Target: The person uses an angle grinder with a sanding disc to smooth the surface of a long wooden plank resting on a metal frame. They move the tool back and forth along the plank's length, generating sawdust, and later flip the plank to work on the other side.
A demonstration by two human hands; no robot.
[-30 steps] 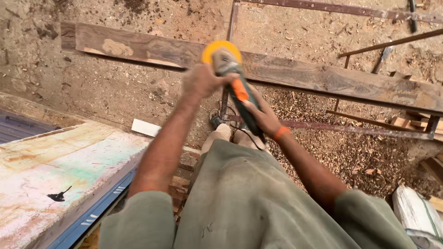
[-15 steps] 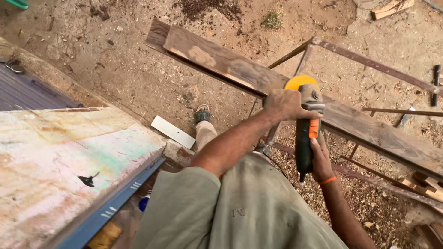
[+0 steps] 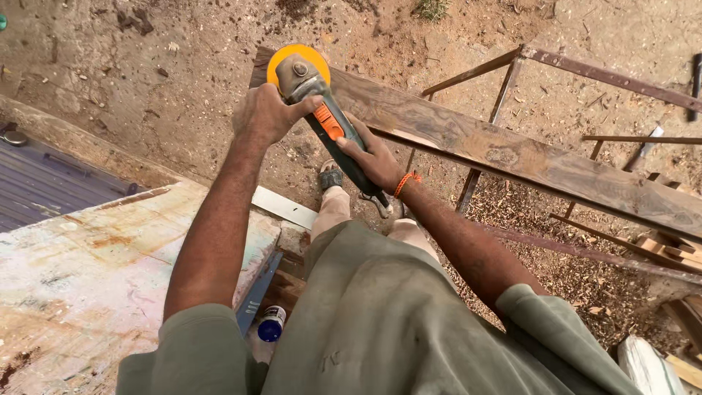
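So the angle grinder (image 3: pixel 325 121) is gripped in both hands, out in front of the person and over the near end of a long weathered plank (image 3: pixel 512 157). Its yellow disc (image 3: pixel 292 62) sits at the far tip, just past the left hand (image 3: pixel 267 113), which is wrapped tight around the grey head of the tool right behind that disc. The right hand (image 3: pixel 373 157) is closed around the dark rear handle, closer to the body, with an orange band on the wrist and the orange switch panel showing between the two hands. Can't tell if the disc actually touches the wood. The plank rests across a rusty metal frame (image 3: pixel 585 69), running away to the right of the right hand. Below the hands there's a sandalled foot (image 3: pixel 330 178) on the dirt ground (image 3: pixel 146 66). Off to the left of the left arm is a paint-stained tabletop (image 3: pixel 88 271), with a small blue-capped bottle (image 3: pixel 270 323) beside its edge.
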